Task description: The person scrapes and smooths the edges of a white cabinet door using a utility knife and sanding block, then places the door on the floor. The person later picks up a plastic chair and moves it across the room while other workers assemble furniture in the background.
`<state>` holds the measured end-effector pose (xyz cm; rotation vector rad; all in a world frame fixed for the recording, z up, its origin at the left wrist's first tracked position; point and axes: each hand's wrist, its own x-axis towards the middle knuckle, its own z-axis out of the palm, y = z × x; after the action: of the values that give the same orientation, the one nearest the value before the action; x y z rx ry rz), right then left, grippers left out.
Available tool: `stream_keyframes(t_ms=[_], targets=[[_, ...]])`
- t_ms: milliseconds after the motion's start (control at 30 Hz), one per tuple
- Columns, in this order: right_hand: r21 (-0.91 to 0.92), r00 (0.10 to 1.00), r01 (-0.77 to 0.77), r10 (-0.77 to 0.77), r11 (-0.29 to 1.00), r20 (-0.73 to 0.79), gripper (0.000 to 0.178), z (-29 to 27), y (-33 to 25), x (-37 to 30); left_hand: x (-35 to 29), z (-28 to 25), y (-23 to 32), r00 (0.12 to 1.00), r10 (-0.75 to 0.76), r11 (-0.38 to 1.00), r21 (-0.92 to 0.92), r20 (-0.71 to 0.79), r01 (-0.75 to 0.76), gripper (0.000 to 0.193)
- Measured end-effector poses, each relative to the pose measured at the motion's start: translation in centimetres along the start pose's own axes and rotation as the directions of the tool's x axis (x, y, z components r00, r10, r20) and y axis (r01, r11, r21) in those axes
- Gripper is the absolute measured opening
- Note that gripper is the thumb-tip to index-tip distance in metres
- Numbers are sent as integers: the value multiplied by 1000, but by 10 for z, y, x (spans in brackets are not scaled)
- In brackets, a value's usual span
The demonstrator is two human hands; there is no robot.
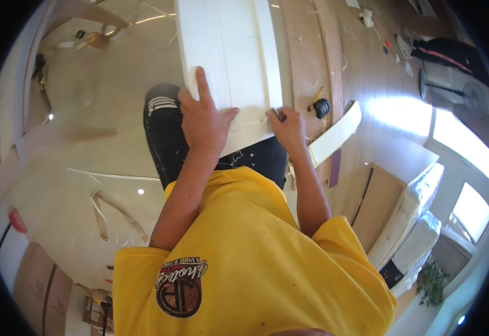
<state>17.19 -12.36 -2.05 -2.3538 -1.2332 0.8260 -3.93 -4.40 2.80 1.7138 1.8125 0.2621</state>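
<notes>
white panel (pixel 227 61) lies between left hand (pixel 204 120) and right hand (pixel 288 126)

the panel stretches away from the person, its near end over the black trousers (pixel 169 145) and its far end running out of view. the left hand rests on the left edge, spread wide: the forefinger points far along that edge, while the thumb reaches rightward over the pale face. whether its other fingers grip underneath cannot be told.

the right hand is at the right edge, close to the near corner, its fingers narrow and bent inward against the rim. it is too small to tell whether they pinch the edge itself or some little piece there. most of the panel's face lies beyond both hands, with bare white surface between them.

to the right of the panel, wooden boards (pixel 307 61) run away lengthwise. a black tape measure (pixel 322 108) sits near them, its yellow tip turned to the far side. just beside it, a curved white strip (pixel 334 134) slants from near left to far right, beyond the right forearm.
</notes>
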Motion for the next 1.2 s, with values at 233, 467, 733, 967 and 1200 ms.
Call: stream_keyframes(t_ms=[233, 467, 733, 967, 1200], targets=[[25, 993, 84, -82, 996, -87, 33, 1, 3, -5, -2, 0, -1, 999, 31, 999, -13, 8, -31, 113], [1, 999, 47, -47, 999, -3, 33, -5, 3, 3, -1, 1, -2, 1000, 28, 1000, 8, 14, -28, 119], [24, 999, 25, -26, 999, 27, 36, -9, -6, 4, 0, 6, -2, 999, 45, 999, -27, 6, -45, 117], [-109, 996, 35, -27, 993, 81, 32, -12, -4, 11, -2, 4, 0, 999, 52, 999, 16, -12, -52, 117], [-211, 984, 81, -44, 974, 174, 32, -18, -7, 19, 1, 5, 3, 999, 29, 1000, -4, 39, -29, 114]])
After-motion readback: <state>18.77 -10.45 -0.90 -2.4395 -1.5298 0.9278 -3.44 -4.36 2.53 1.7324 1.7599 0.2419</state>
